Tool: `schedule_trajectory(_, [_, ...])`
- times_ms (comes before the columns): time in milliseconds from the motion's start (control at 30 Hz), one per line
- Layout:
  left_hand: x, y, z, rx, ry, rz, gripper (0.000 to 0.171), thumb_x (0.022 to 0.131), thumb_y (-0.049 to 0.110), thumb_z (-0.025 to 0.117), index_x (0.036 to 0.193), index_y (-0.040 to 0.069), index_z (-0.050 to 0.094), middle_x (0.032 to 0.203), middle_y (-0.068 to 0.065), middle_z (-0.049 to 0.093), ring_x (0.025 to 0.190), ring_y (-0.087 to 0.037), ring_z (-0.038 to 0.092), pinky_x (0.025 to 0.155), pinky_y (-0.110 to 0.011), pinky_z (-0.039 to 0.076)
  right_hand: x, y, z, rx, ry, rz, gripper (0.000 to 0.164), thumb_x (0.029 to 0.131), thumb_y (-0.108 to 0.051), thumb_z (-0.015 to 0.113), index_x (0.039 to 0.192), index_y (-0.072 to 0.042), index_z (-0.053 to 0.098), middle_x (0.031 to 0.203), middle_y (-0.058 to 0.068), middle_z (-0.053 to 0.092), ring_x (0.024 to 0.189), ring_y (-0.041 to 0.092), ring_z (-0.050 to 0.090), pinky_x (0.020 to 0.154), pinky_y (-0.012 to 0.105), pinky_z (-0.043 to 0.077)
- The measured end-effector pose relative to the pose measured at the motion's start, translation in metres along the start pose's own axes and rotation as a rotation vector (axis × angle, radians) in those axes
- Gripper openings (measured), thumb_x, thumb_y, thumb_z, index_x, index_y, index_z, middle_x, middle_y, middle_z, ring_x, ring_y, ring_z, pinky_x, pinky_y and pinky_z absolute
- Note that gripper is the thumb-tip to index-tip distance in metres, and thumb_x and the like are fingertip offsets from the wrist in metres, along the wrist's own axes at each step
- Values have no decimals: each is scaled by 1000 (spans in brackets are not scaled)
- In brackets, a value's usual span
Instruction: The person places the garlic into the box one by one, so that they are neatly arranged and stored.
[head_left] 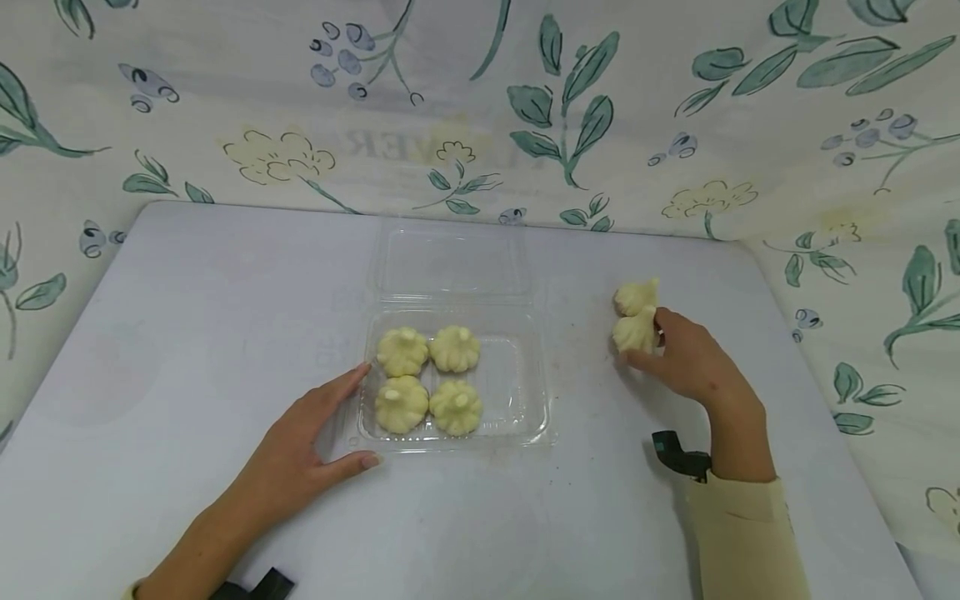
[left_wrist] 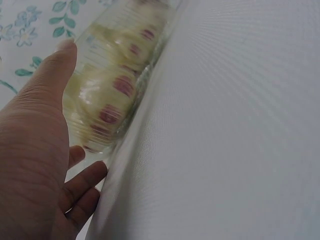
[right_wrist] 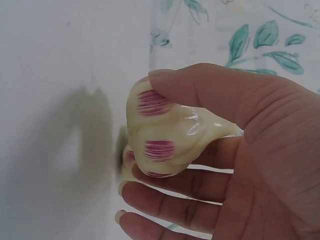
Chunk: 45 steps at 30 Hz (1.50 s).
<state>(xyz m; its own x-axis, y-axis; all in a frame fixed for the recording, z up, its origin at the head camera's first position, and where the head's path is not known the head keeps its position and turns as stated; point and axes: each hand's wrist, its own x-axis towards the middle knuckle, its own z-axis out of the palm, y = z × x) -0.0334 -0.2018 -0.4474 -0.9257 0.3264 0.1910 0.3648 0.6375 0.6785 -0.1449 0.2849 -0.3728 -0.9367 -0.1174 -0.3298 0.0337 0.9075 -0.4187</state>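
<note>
My right hand point(head_left: 693, 358) pinches a pale garlic bulb point(head_left: 635, 333) between thumb and fingers, at the right of the table. Purple streaks mark that bulb's side in the right wrist view. Just beyond it lies another garlic bulb point(head_left: 635, 297), partly hidden in the right wrist view. A clear plastic clamshell box point(head_left: 517, 379) stands mid-table, with several garlic bulbs point(head_left: 402, 352) grouped in its left half. Thumb and fingers spread, my left hand point(head_left: 288, 458) lies at the box's left side, fingertips at its edge. The left wrist view shows bulbs point(left_wrist: 102, 97) through the box wall.
The box's transparent lid point(head_left: 453, 260) lies folded back, away from me. A white table point(head_left: 187, 350) carries everything, and a leaf-patterned cloth point(head_left: 465, 108) hangs behind and beside it. Black wrist devices point(head_left: 678, 457) show near both forearms.
</note>
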Motion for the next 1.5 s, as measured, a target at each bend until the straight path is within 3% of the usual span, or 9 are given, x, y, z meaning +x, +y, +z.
schedule_trajectory(700, [0,0,0,-2,-10,-18,105,79,36,94,165,31,34,151,4,55,137,-18,50,111,-11,23,-25,-46,-1,24,123,-161,60,98,-33,75,139,3,50,126,19,62,115,41,60,95,59,53])
schedule_trajectory(1133, [1,-1,2,-14,-7,-7,106,78,34,95,165,31,34,152,3,54,137,-19,50,111,-11,22,-32,-74,18,36,155,-349,65,94,-28,79,149,-7,51,134,7,63,112,34,62,91,49,55])
schedule_trajectory(1500, [0,0,1,-2,-9,-13,106,78,35,94,165,31,34,152,3,54,138,-21,50,111,-11,23,-35,-91,35,59,173,-478,69,92,-32,83,150,-9,53,141,3,60,120,22,61,98,44,55])
